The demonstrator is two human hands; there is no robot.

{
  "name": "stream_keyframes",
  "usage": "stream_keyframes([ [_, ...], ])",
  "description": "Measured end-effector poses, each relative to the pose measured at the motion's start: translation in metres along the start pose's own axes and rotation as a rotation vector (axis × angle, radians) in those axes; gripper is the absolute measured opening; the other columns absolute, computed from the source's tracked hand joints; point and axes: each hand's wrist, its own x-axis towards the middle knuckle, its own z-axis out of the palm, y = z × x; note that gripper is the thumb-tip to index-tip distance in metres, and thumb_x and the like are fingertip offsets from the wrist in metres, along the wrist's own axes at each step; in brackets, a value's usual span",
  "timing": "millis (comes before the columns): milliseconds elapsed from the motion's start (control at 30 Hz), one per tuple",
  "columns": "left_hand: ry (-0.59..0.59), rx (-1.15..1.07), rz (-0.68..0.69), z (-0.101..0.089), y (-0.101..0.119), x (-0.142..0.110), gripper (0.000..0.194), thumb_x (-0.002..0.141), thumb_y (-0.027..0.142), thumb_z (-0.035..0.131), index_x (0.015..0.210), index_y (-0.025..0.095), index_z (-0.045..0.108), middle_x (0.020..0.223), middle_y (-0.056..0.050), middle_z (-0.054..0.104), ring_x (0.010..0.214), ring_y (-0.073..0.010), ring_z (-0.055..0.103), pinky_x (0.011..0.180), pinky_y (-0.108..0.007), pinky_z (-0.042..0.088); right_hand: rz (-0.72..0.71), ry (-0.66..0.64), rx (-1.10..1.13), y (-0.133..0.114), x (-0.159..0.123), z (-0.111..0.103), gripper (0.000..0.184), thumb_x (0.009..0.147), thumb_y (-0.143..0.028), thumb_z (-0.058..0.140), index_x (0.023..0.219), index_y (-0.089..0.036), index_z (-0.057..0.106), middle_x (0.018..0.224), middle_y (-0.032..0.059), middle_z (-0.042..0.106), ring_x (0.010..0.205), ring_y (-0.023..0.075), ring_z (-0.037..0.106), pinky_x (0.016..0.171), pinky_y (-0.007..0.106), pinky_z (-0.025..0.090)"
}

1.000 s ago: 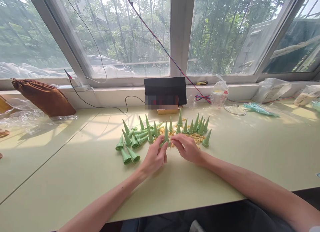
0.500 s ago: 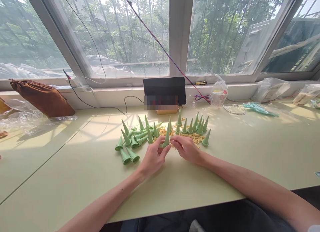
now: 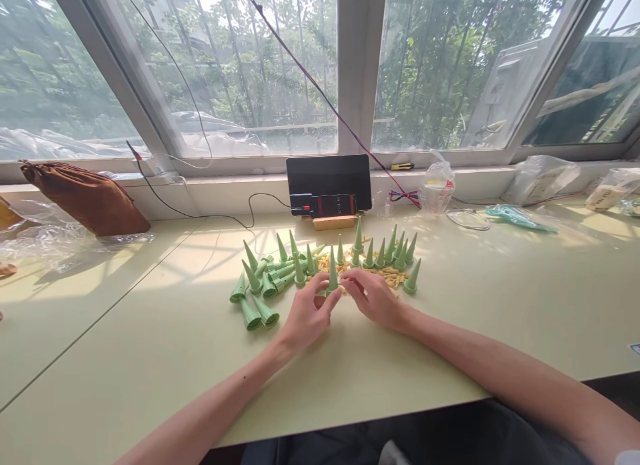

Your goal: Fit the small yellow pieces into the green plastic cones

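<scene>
My left hand [image 3: 306, 316] pinches the base of an upright green cone [image 3: 333, 273] at the table's middle. My right hand [image 3: 375, 298] meets it from the right, fingertips curled in a pinch at the cone's base; what they hold is too small to name. Behind the hands lies a scatter of small yellow pieces [image 3: 390, 275]. Several green cones stand upright [image 3: 381, 253] to the right and back. More cones lie on their sides [image 3: 260, 313] to the left.
A dark tablet [image 3: 329, 180] stands on a wooden holder at the sill with a phone in front. A brown pouch [image 3: 87, 197] lies far left. Plastic bags [image 3: 439, 182] and a cable [image 3: 215, 215] sit along the sill. The pale green table [image 3: 500, 305] extends right.
The hands stay at the cone's base with only small finger movements. The cone tilted slightly half a second ago and now stands upright again.
</scene>
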Motion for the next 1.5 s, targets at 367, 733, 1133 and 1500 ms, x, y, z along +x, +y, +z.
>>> stream_keyframes([
  [367,0.050,-0.092,-0.015,-0.002,0.001,0.001,0.039,0.088,0.050,0.057,0.109,0.019,0.051,0.101,-0.008,0.065,0.041,-0.0061,0.051,0.040,-0.022,0.043,-0.045,-0.003,0.017,0.006,-0.002,0.001,0.011,0.098,-0.028,0.051,0.106,-0.020,0.054,0.087,0.0037,0.060,0.061,0.0105,0.055,0.055,0.022,0.046],
  [733,0.041,-0.005,0.001,-0.001,-0.004,0.000,0.038,0.087,0.050,0.059,0.108,0.019,0.052,0.099,-0.007,0.061,0.043,-0.0055,0.050,0.038,-0.021,0.042,-0.059,-0.043,-0.040,0.006,-0.002,-0.001,0.026,0.102,-0.026,0.039,0.082,-0.019,0.054,0.063,-0.0010,0.053,0.054,0.0104,0.045,0.053,0.022,0.036],
  [1133,-0.029,-0.011,0.050,-0.003,-0.007,0.001,0.032,0.089,0.042,0.057,0.114,0.022,0.056,0.059,0.004,0.053,0.042,-0.0089,0.047,0.042,-0.020,0.042,-0.030,-0.096,-0.064,0.006,-0.002,-0.002,0.033,0.102,-0.028,0.033,0.072,-0.020,0.042,0.055,-0.0058,0.035,0.047,0.0091,0.028,0.048,0.022,0.027],
  [1500,-0.029,0.057,0.079,0.000,-0.005,-0.001,0.034,0.091,0.045,0.051,0.115,0.020,0.056,0.052,0.006,0.046,0.042,-0.0113,0.047,0.044,-0.023,0.041,0.017,-0.070,-0.043,0.008,-0.002,0.000,0.036,0.102,-0.031,0.034,0.068,-0.021,0.038,0.054,-0.0058,0.036,0.046,0.0088,0.028,0.048,0.022,0.026],
])
